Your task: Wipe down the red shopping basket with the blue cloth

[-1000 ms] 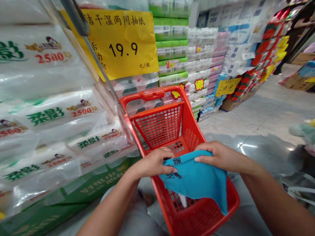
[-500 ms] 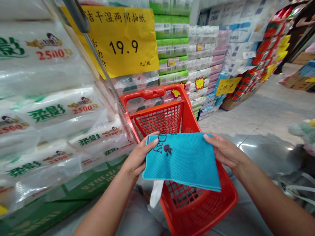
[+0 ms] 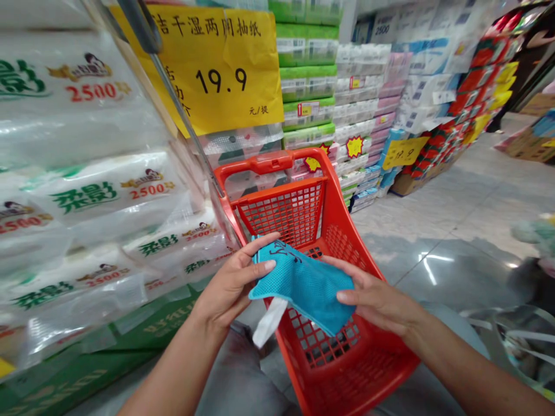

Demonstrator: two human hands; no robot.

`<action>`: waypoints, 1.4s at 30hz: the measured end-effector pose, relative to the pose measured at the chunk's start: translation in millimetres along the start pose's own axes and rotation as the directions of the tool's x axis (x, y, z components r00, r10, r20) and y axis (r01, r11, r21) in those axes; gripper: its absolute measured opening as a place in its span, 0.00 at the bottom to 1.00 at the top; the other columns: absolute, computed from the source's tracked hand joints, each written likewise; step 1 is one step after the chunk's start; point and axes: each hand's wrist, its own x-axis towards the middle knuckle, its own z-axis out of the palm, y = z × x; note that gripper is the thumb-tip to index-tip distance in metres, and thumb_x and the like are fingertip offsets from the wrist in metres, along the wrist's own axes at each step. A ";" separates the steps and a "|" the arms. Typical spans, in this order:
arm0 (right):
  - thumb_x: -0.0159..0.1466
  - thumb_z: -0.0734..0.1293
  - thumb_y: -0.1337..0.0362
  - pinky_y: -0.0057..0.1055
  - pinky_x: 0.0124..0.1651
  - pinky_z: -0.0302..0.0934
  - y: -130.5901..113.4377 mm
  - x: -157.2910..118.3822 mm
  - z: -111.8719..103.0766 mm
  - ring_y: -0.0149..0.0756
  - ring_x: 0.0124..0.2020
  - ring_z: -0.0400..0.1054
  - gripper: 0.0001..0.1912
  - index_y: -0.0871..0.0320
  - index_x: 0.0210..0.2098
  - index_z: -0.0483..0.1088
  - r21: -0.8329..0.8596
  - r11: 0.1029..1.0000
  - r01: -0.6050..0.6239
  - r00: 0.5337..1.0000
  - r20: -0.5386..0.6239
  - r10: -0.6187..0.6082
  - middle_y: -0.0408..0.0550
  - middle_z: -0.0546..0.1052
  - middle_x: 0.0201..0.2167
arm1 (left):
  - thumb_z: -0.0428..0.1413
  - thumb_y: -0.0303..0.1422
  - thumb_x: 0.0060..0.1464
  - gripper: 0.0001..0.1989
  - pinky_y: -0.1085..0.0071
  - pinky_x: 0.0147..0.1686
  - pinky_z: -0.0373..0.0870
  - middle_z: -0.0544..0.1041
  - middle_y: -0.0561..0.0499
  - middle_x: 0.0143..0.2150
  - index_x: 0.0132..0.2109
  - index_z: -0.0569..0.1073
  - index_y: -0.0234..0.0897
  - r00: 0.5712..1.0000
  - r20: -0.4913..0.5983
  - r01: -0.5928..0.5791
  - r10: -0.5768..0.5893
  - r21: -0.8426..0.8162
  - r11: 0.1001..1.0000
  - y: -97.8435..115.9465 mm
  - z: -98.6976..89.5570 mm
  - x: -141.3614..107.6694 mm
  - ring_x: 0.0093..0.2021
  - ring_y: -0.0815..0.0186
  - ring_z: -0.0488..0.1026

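A bright blue textured cloth [image 3: 299, 280] with dark lettering and a white tag [image 3: 269, 323] spans the space between my hands. My left hand [image 3: 236, 277] pinches its left end, thumb on top and fingers behind. At the right end, my right hand [image 3: 368, 292] grips it with the thumb in front and fingers at the upper edge. The cloth sags and bends in the middle. Below it stands a red plastic shopping basket [image 3: 347, 242] with grid walls and a raised handle; the cloth hides part of its inside.
Packs of tissue paper [image 3: 87, 196] are stacked on the left above a green carton [image 3: 108, 341]. A yellow price sign [image 3: 221, 75] hangs behind the basket near a metal pole [image 3: 182, 110]. More stacked packs [image 3: 307, 86] line the back. Tiled floor [image 3: 455, 225] lies on the right.
My right hand has moved left and down, toward my left hand. The cloth, flat and stretched before, is now crumpled and sagging, and more of the basket shows.
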 end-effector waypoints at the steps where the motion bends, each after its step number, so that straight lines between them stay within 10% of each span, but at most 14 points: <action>1: 0.49 0.81 0.62 0.45 0.63 0.62 5.2 1.1 0.8 0.45 0.61 0.68 0.50 0.49 0.66 0.57 -0.038 0.999 -0.017 1.000 0.009 0.017 0.52 0.69 0.64 | 0.72 0.27 0.41 0.36 0.72 0.41 0.79 0.82 0.46 0.44 0.59 0.73 0.38 1.000 0.018 -0.004 0.004 0.006 1.000 2.2 2.0 -2.3 0.39 0.63 0.81; 4: 0.49 0.79 0.61 0.47 0.60 0.64 17.6 3.6 -2.9 0.47 0.57 0.70 0.44 0.51 0.63 0.62 -0.340 0.941 0.011 0.998 -0.052 -0.030 0.53 0.71 0.59 | 0.72 0.28 0.40 0.40 0.72 0.40 0.78 0.82 0.48 0.44 0.61 0.71 0.40 0.999 0.040 -0.013 0.011 0.033 0.999 7.5 1.9 -7.1 0.38 0.65 0.80; 8: 0.58 0.72 0.56 0.47 0.64 0.58 9.1 0.1 -11.7 0.47 0.60 0.64 0.13 0.56 0.39 0.76 -0.778 0.610 0.151 0.939 -0.080 -0.335 0.54 0.69 0.55 | 0.72 0.31 0.41 0.43 0.70 0.41 0.77 0.81 0.49 0.44 0.64 0.67 0.42 0.998 0.057 -0.011 -0.002 0.234 0.972 13.9 -14.1 -9.2 0.39 0.65 0.79; 11: 0.60 0.70 0.55 0.45 0.67 0.52 -14.2 -10.7 -15.6 0.48 0.65 0.58 0.11 0.56 0.31 0.75 -0.857 0.482 0.184 0.917 -0.027 -0.397 0.53 0.66 0.59 | 0.70 0.36 0.43 0.39 0.68 0.42 0.75 0.80 0.48 0.48 0.63 0.69 0.43 0.996 0.090 -0.044 -0.014 0.611 0.791 19.2 -27.9 -11.1 0.43 0.61 0.77; 15: 0.62 0.71 0.53 0.35 0.50 0.65 -36.7 -23.6 -21.0 0.38 0.47 0.70 0.12 0.56 0.34 0.73 -0.733 0.645 0.216 0.949 0.001 -0.316 0.49 0.74 0.51 | 0.65 0.40 0.50 0.14 0.68 0.43 0.72 0.76 0.49 0.44 0.43 0.81 0.42 0.970 0.231 -0.241 0.070 0.899 0.366 22.3 -32.5 -16.2 0.42 0.62 0.74; 17: 0.61 0.71 0.50 0.28 0.34 0.63 -39.0 -22.4 -23.6 0.30 0.31 0.68 0.16 0.56 0.36 0.69 -0.585 0.784 0.208 0.962 -0.024 -0.273 0.43 0.74 0.34 | 0.62 0.42 0.53 0.11 0.66 0.49 0.70 0.74 0.47 0.47 0.34 0.80 0.39 0.939 0.304 -0.341 0.161 0.883 0.321 20.0 -30.4 -17.5 0.48 0.61 0.72; 20: 0.56 0.73 0.45 0.26 0.28 0.60 -37.7 -8.4 -27.0 0.28 0.25 0.63 0.23 0.56 0.34 0.66 -0.438 0.876 0.201 0.960 -0.091 -0.265 0.39 0.69 0.25 | 0.60 0.45 0.55 0.14 0.68 0.47 0.69 0.74 0.47 0.48 0.35 0.76 0.37 0.949 0.231 -0.310 0.215 0.811 0.497 8.7 -30.0 -12.5 0.47 0.61 0.71; 24: 0.53 0.73 0.43 0.30 0.31 0.63 -36.6 19.0 -32.7 0.34 0.30 0.68 0.26 0.56 0.37 0.67 -0.635 0.758 0.147 0.916 -0.203 -0.347 0.43 0.74 0.30 | 0.57 0.51 0.55 0.20 0.73 0.30 0.62 0.69 0.56 0.29 0.36 0.70 0.37 0.990 0.015 -0.116 0.143 0.679 0.725 -15.8 -32.6 2.5 0.29 0.69 0.64; 28: 0.57 0.69 0.44 0.33 0.32 0.63 -27.0 30.1 -17.1 0.36 0.29 0.67 0.21 0.55 0.35 0.67 -0.862 0.497 0.096 0.715 -0.288 -0.637 0.43 0.72 0.27 | 0.57 0.49 0.55 0.18 0.74 0.30 0.60 0.66 0.58 0.27 0.34 0.67 0.38 0.968 -0.082 -0.113 0.239 0.706 0.699 -36.3 -17.2 9.2 0.29 0.69 0.63; 31: 0.63 0.67 0.54 0.35 0.41 0.66 -7.0 27.3 16.1 0.37 0.36 0.69 0.12 0.56 0.38 0.70 -0.954 0.240 0.180 0.577 -0.095 -0.811 0.47 0.75 0.35 | 0.55 0.49 0.58 0.18 0.73 0.31 0.62 0.66 0.58 0.28 0.37 0.67 0.39 0.952 -0.101 -0.166 0.291 0.629 0.760 -51.3 6.9 10.1 0.29 0.69 0.63; 36: 0.67 0.63 0.64 0.39 0.55 0.67 22.1 20.3 52.3 0.40 0.53 0.69 0.15 0.55 0.53 0.71 -0.919 0.027 0.393 0.620 0.243 -0.745 0.54 0.74 0.52 | 0.57 0.49 0.58 0.19 0.71 0.43 0.68 0.72 0.55 0.37 0.44 0.67 0.38 0.928 -0.173 -0.276 0.331 0.281 0.919 -73.1 33.6 15.8 0.37 0.68 0.70; 42: 0.69 0.63 0.54 0.53 0.72 0.47 19.7 23.7 49.6 0.47 0.71 0.51 0.24 0.48 0.63 0.67 -0.937 0.157 0.312 0.595 0.064 -0.801 0.49 0.60 0.70 | 0.54 0.46 0.62 0.16 0.69 0.45 0.72 0.74 0.53 0.41 0.47 0.63 0.40 0.848 -0.296 -0.362 0.439 0.280 0.889 -85.3 34.9 18.5 0.41 0.67 0.74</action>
